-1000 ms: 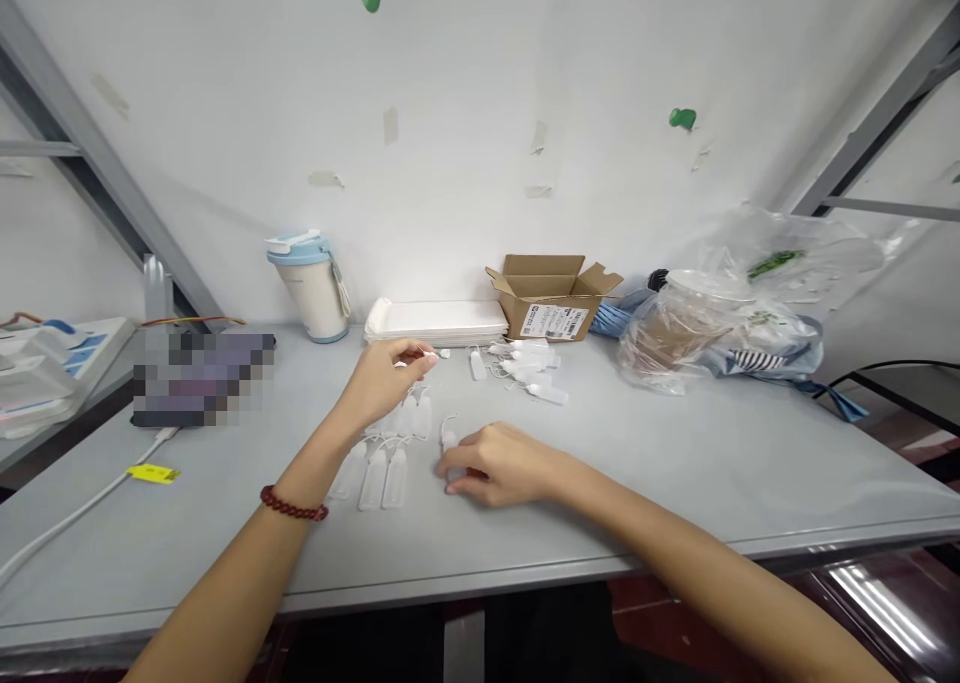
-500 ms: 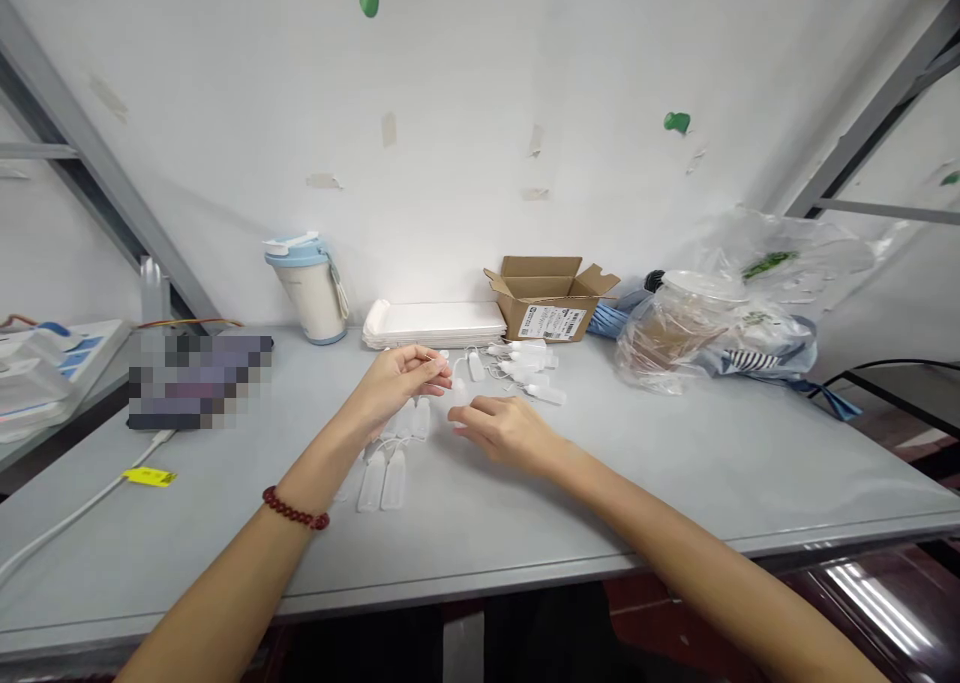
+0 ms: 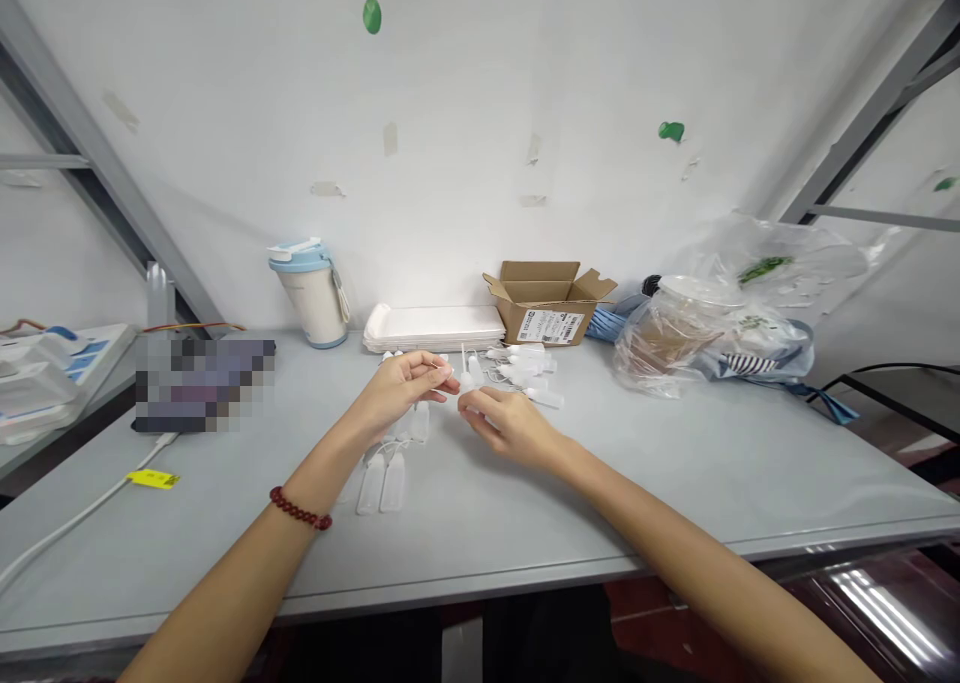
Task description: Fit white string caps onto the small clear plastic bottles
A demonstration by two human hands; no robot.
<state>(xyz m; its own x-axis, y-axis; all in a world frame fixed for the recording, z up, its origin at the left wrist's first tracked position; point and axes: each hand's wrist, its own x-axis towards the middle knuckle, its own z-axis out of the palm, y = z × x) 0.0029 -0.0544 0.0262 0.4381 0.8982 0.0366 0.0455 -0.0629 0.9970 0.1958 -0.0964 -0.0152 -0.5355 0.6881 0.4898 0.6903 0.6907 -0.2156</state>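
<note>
My right hand [image 3: 504,418] is closed round a small translucent dropper bottle [image 3: 466,378], its thin nozzle pointing up. Close by on the left, my left hand [image 3: 409,388] is pinched, thumb against fingers, on a small white piece mostly hidden by the fingertips. Below my left hand, several similar bottles [image 3: 393,482] lie on the grey table [image 3: 525,533] with white loops at their necks; my hand and wrist cover part of them. Beyond my right hand lies a loose pile of more dropper bottles [image 3: 529,363].
Along the wall stand a cream and blue tumbler [image 3: 311,298], a stack of white sleeves [image 3: 442,328] and an open cardboard box [image 3: 551,318]. Plastic bags with a lidded tub [image 3: 675,333] sit at the right. A blurred dark device [image 3: 202,383] with a white cable [image 3: 82,508] lies at the left.
My right hand has moved slightly up and right with the bottle, whose nozzle now shows clearly. My left hand stays pinched beside it. The whole view has shifted a little.
</note>
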